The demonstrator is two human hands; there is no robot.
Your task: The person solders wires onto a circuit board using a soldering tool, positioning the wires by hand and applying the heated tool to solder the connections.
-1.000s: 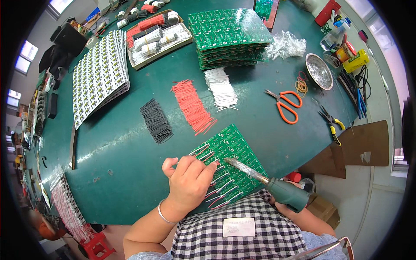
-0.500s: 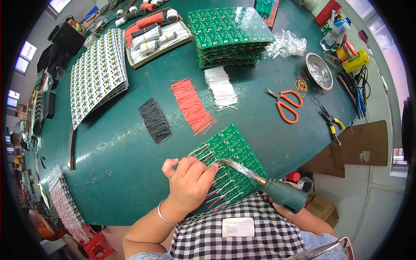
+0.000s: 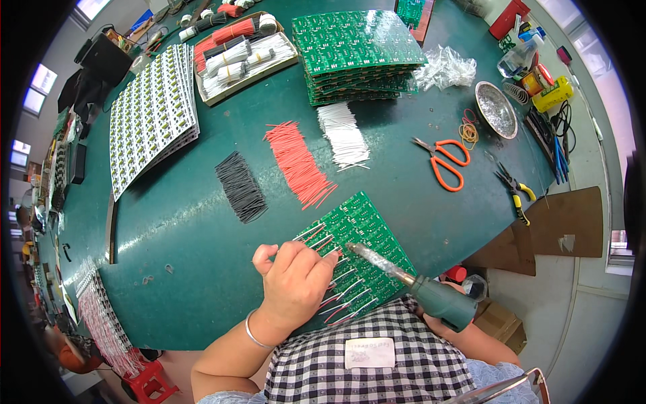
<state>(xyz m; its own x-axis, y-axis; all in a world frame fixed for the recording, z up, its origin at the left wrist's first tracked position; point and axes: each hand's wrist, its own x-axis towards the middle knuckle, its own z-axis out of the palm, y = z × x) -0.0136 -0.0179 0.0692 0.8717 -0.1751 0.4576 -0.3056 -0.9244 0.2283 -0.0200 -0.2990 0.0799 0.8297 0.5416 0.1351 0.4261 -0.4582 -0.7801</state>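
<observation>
A green circuit board panel (image 3: 367, 232) lies on the table in front of me, tilted to the edge. Rows of short wires (image 3: 346, 293), white, red and dark, stick out from its left half. My left hand (image 3: 296, 279) rests over that side, thumb and forefinger pinched on a wire at the board. My right hand (image 3: 436, 326), largely hidden behind the tool, grips a soldering iron (image 3: 441, 301) with a green body. Its metal tip points left, just above the board and close to my left fingertips.
Beyond the board lie black wires (image 3: 241, 187), red wires (image 3: 299, 165) and white wires (image 3: 343, 137). A stack of green boards (image 3: 356, 44) stands behind. Orange-handled scissors (image 3: 447, 165), pliers (image 3: 517, 192) and a metal bowl (image 3: 496, 111) lie right; white panels (image 3: 155, 114) left.
The soldering iron's tip has shifted slightly right, away from my left fingertips. My left hand has stayed nearly in place.
</observation>
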